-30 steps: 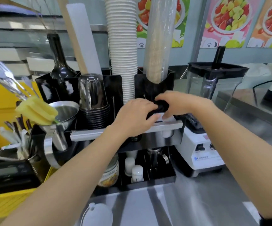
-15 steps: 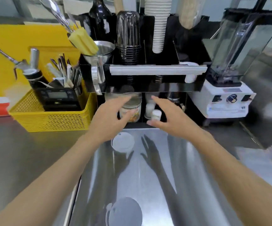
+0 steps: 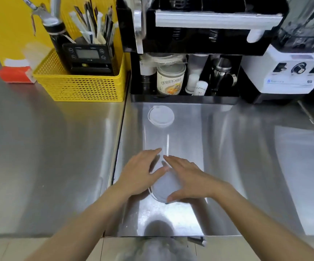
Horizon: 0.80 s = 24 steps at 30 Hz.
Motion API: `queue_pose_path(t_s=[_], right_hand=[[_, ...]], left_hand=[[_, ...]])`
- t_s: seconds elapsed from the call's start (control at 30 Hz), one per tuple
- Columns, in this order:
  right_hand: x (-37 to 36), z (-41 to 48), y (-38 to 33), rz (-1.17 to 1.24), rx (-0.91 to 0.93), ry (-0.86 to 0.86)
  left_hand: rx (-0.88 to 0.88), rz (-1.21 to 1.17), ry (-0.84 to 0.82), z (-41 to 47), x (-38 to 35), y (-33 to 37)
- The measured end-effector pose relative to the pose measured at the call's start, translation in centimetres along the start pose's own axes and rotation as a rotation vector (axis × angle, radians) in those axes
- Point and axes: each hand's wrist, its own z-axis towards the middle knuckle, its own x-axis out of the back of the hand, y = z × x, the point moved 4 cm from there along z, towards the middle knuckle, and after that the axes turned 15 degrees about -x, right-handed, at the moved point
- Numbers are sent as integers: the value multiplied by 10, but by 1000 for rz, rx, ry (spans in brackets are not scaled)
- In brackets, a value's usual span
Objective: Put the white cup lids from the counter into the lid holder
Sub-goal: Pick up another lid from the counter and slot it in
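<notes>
Two white cup lids lie on the steel counter (image 3: 246, 147). The near lid (image 3: 164, 187) sits between my hands, in their shadow. My left hand (image 3: 141, 173) rests at its left edge, thumb touching the rim, fingers spread. My right hand (image 3: 187, 178) covers its right side, thumb at the lower rim, fingers apart. The far lid (image 3: 160, 116) lies flat and alone just in front of the black lid holder rack (image 3: 190, 46), which stands at the back with a silver bar across its front.
A yellow basket (image 3: 79, 87) with a scale and utensils stands at the back left, beside a red box (image 3: 15, 74). A white blender base (image 3: 288, 72) is at the back right. Jars and small bottles fill the rack's lower shelf. The counter's front edge runs just below my forearms.
My view has tipped down from the rack to the counter. Both hands left the rack, drew back toward me and came down onto the near lid.
</notes>
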Motion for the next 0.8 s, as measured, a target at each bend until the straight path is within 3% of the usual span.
queue_pose_path(t_s=[0.4,0.53,0.8], right_hand=[[-10,-13,0,69,-13,132],[24,-10,-3,103,25,297],[137,-13,0,44,119,593]], left_hand=[[-56,-127,-69,-32,-29,0],[-44,-232,3,-4,-12,3],[-228,-99,135,94,51,41]])
